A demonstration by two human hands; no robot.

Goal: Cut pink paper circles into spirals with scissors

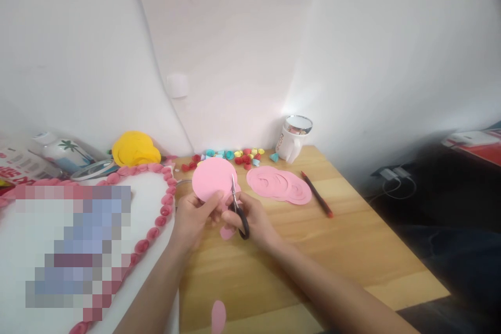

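My left hand (198, 214) pinches the lower edge of a round pink paper (213, 177), thumb on top. In my right hand (250, 216) are scissors (243, 222) with black handles, their blades pointing up against the right side of the pink paper. A pink paper scrap (227, 233) hangs or lies just below the hands; which of the two I cannot tell. To the right, several pink paper discs with curved cuts (279, 185) overlap on the wooden table (313, 250). Another pink scrap (218, 317) lies near the front edge.
A red-and-black pen (317, 194) lies right of the discs. Behind stand a white mug (290, 143) and small coloured paper rolls (229, 155). On the left are a white board edged with pink paper roses (158, 234), yellow paper pieces (136, 150) and a white bottle (64, 151).
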